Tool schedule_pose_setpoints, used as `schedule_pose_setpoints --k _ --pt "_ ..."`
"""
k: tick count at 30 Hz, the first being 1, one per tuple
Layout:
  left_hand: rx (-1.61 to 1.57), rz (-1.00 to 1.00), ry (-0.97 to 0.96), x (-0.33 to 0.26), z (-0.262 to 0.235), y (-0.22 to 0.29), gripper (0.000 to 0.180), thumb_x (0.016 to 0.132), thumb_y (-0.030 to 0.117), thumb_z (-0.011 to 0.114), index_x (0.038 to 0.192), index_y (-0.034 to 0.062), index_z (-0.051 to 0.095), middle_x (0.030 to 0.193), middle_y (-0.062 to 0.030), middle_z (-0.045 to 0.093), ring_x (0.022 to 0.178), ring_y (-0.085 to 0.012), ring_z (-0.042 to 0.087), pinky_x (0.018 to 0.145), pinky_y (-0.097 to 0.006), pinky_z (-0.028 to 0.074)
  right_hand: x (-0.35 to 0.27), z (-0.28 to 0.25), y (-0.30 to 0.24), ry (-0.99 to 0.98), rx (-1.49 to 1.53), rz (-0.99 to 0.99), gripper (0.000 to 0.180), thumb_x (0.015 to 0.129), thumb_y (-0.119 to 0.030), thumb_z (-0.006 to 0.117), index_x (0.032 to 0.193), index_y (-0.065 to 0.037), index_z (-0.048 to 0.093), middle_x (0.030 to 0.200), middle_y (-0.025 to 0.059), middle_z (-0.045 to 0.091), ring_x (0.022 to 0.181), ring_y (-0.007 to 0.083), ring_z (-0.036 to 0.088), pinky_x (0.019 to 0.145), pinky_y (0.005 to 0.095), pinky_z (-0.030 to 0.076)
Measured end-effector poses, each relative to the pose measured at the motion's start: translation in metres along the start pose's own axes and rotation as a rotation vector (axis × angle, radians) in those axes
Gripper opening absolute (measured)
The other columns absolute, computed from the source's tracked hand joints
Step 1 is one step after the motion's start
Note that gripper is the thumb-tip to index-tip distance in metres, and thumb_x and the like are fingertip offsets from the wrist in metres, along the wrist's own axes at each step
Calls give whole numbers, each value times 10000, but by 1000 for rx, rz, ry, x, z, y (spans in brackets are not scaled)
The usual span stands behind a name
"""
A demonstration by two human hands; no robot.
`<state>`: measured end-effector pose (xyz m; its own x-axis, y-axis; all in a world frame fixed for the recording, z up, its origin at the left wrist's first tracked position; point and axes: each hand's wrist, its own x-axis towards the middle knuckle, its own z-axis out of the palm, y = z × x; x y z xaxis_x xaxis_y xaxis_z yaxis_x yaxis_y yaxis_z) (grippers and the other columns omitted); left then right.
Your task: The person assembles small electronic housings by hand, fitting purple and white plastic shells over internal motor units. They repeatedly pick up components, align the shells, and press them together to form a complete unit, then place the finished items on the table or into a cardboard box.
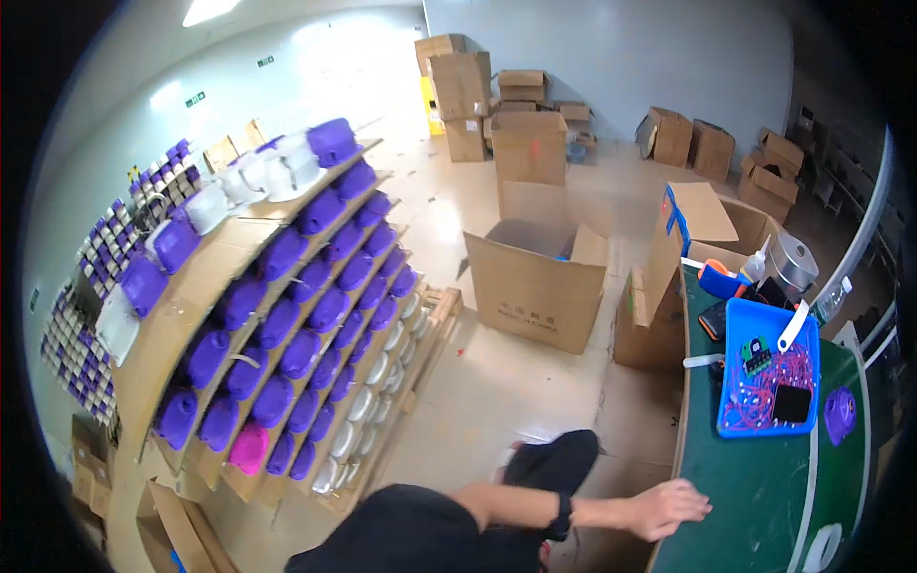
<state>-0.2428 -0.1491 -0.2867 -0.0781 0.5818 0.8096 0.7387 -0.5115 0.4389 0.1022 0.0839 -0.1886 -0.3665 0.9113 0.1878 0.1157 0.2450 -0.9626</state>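
My left hand (671,508) rests on the near edge of the green table (740,501), fingers loosely bent over the top and nothing visible in them. A dark band circles that wrist. My right hand is out of sight. Farther along the table lies a blue tray (727,382). In it are tangled pink and purple wires (750,396), a green circuit board (757,356) and a black rectangular piece (792,403). A white strip-like tool (793,328) lies across its far rim. Right of the tray sits a purple plastic shell (840,414).
To the left stands a tiered cardboard stack (153,387) of purple and white shells, on a wooden pallet (435,329). An open carton (540,301) stands on the floor ahead. Another carton (650,315) adjoins the table. A metal cylinder (794,261) and clear bottle (834,299) stand behind the tray.
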Motion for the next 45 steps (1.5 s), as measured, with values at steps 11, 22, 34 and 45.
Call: schedule_pose_setpoints --k 11,22,34,45 --pt "-513 -413 -287 27 -85 27 215 875 178 567 1013 94 709 1057 -88 713 965 -275 672 830 -467 505 -116 391 -127 -1104 -325 283 333 893 -234 649 1098 28 651 955 211 690 806 250 661 718 378 523" --pt "51 -1374 344 -51 -494 45 249 819 158 608 1050 76 647 892 -162 703 729 -300 669 676 -403 535 -4 435 -217 -1551 -720 171 421 873 -356 674 1090 5 679 989 256 700 857 284 679 794 447 512" --pt "1460 -1351 801 25 -859 298 427 803 223 709 1156 18 583 1085 -174 670 928 -301 679 853 -373 534 -179 965 -571 -1759 337 -1264 227 787 -11 656 1012 -27 639 950 157 662 924 342 626 827 419 498" --pt "1329 -2058 383 -22 -932 278 731 727 281 746 1356 57 446 949 -193 680 960 -379 653 920 -465 480 -336 1159 -676 -1899 619 -1923 519 747 -93 706 1231 0 543 1196 181 603 1123 308 591 989 417 466"
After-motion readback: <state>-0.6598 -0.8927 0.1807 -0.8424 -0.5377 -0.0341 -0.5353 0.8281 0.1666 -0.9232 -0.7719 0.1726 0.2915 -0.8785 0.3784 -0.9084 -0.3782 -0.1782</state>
